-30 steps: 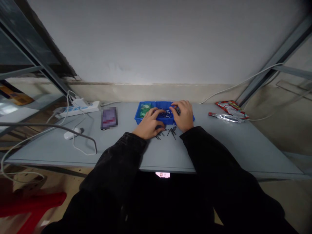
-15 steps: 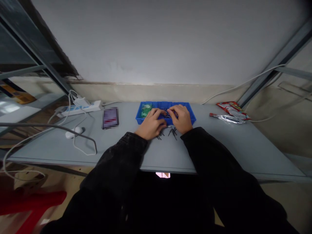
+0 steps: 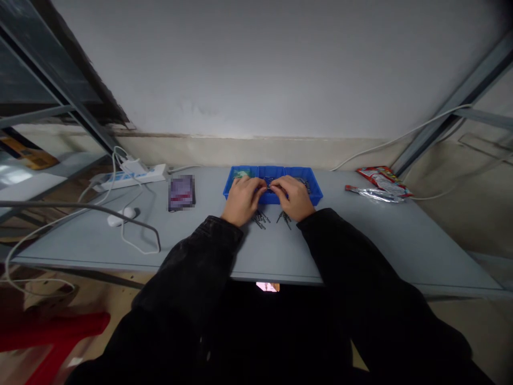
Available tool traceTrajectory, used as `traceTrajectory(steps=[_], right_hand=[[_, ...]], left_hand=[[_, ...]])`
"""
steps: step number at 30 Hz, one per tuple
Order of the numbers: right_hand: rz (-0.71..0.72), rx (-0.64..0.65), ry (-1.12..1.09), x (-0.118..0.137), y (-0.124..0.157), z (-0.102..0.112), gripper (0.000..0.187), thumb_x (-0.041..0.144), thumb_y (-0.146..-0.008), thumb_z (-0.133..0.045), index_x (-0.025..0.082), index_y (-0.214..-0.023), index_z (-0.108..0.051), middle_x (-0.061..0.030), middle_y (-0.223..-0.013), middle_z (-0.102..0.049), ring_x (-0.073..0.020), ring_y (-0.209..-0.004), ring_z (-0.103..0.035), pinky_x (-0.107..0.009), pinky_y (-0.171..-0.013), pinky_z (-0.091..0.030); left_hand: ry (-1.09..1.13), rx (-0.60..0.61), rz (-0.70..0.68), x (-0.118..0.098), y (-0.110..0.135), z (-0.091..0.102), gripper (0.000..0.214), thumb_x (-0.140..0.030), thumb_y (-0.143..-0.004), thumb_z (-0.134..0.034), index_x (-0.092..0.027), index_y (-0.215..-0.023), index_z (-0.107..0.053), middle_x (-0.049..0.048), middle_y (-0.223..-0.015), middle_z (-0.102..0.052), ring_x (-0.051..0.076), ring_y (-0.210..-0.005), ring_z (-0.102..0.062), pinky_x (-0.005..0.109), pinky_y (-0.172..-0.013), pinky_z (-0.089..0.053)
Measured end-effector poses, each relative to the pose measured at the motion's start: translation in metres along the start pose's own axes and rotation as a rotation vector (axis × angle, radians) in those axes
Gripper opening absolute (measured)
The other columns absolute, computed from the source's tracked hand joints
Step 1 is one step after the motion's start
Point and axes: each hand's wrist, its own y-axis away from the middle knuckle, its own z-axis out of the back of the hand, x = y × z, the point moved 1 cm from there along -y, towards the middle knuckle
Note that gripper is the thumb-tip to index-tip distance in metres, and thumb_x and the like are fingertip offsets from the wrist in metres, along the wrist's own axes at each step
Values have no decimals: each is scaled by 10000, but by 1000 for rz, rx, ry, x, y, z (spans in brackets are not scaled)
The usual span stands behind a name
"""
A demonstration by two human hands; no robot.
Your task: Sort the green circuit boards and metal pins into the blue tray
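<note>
My left hand (image 3: 243, 200) and my right hand (image 3: 295, 199) meet over the front of a blue tray (image 3: 318, 193) with three compartments. Both have thumb and fingers pinched, tips nearly touching, around something too small to make out. Green material (image 3: 242, 173) shows in the left compartment, partly behind my left hand. Small metal pieces (image 3: 270, 179) lie in the middle compartment, and more metal parts (image 3: 308, 184) are visible on the right. On the table below my left hand lies a pile of thin metal parts (image 3: 261, 218); a second pile (image 3: 285, 218) is below my right hand.
The grey table (image 3: 276, 254) runs against a wall. Left of the tray are a blurred dark packet (image 3: 181, 192), a white power strip (image 3: 136, 179) and cables with a white plug-like piece (image 3: 121, 217). To the right lie a red wrapper (image 3: 383, 181) and a silver packet (image 3: 377, 195).
My left hand has risen from the metal parts at the tray's front edge to fingertip height with my right hand. My right hand has shifted slightly left and down, and both now pinch together.
</note>
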Motion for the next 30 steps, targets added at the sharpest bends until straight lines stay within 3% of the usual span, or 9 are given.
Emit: traceTrajectory(steps=[30], right_hand=[[5, 7, -7, -3, 1, -4, 205, 211, -1013, -432, 210, -976, -633, -67, -963, -673, -215, -947, -615, -375, -883, -487]], left_hand=[[21, 49, -14, 2, 0, -4, 266, -347, -1042, -463, -195, -1083, -678, 62, -1032, -720, 232, -970, -574, 422, -930, -416]])
